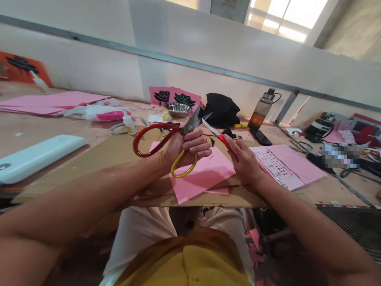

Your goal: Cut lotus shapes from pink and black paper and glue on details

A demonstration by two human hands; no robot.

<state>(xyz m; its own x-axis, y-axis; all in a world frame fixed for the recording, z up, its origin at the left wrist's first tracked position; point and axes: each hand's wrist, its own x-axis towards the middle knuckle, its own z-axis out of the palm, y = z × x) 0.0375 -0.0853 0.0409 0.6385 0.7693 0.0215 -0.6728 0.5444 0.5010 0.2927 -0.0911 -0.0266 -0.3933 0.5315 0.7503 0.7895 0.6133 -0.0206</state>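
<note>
Large scissors (188, 128) with one red handle loop and one yellow loop are gripped around the pivot by my left hand (192, 147). Their blades point away from me and stand apart. Close to those blades is the tip of a small knife (212, 129). Its red handle lies in the closed fingers of my right hand (244, 157). Beneath both hands, pink paper (205, 174) rests at the table's front edge on brown cardboard (107, 159). Black scraps lie beyond the paper.
Behind my hands are a metal bowl (178, 109), black cloth (220, 109) and a drink bottle (262, 109) beside a phone (260, 137). A printed sheet in plastic (279, 169) lies right, a pale blue case (44, 157) left. A glue bottle (129, 122) stands near the cardboard.
</note>
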